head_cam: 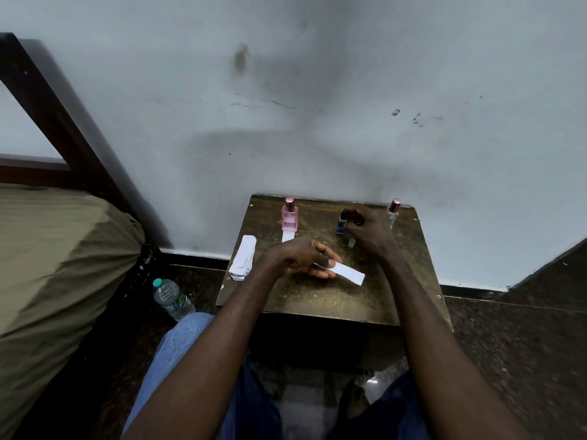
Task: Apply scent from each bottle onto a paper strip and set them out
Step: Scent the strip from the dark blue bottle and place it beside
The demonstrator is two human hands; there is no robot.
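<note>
White paper strip (349, 274) is sticking out to the right of the left hand (305, 260), thumb & fingers pinching one end. It's hanging low over the middle of the brown wooden surface (317, 296); can't tell if it's touching. The right hand (370, 231) is reaching to the back of the surface, fingers curling round the top of the dark blue bottle (341, 224), which is standing upright. A small clear cap (351, 243) is sitting just in front of that bottle, beside the right wrist. The pink bottle (289, 217) w/ a rose-gold cap is standing at the back left, a second strip (287, 237) lying just in front, touching its base. The clear bottle (394, 214) w/ a similar cap is standing at the back right, partly hidden behind the right hand. A stack of strips (243, 262) is resting at the left edge, overhanging a bit. Off to the left, a water bottle (173, 298) is sitting on the floor (508, 344) next to the bed (57, 249).
</note>
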